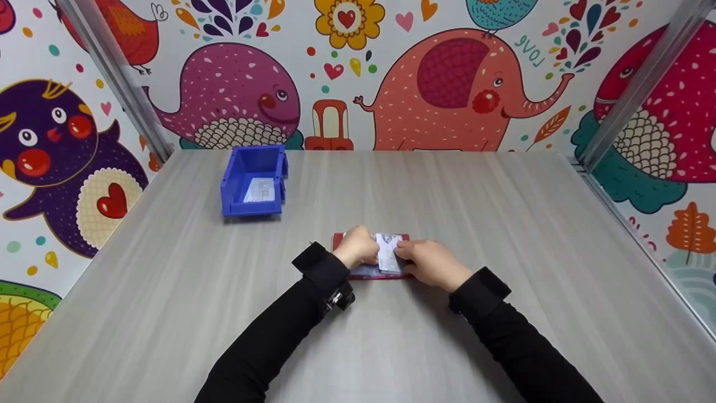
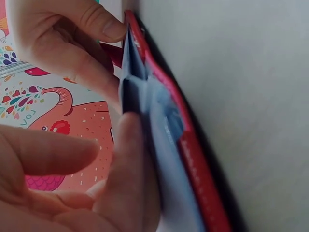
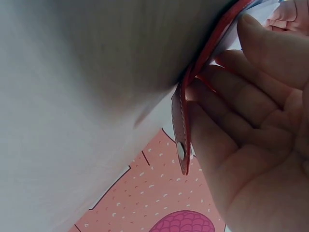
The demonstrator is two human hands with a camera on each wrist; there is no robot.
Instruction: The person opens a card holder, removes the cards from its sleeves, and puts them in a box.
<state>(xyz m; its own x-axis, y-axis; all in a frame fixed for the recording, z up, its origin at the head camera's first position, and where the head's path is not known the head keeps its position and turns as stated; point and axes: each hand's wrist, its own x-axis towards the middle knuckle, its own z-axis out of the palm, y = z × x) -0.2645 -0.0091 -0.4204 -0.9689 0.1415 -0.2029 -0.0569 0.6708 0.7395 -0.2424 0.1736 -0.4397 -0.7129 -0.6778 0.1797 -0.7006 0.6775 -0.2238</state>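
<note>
A red card holder [image 1: 386, 277] with a stitched edge and clear plastic sleeves [image 2: 166, 159] lies spread on the table. A white printed card [image 1: 390, 253] shows at its sleeves, between the hands. My left hand [image 1: 358, 247] is at the holder's left part, fingers curled, pinching the sleeves; a fingertip lies along their edge in the left wrist view. My right hand [image 1: 435, 262] grips the right side, its thumb [image 3: 253, 29] on the sleeves and its fingers along the cover. A strap with a metal snap [image 3: 181, 150] sticks out beside those fingers.
A blue open bin [image 1: 251, 208] stands at the back left of the wood-grain table [image 1: 503, 212], with white cards [image 1: 260, 189] inside. Printed cartoon walls and metal posts [image 1: 643, 89] border the table.
</note>
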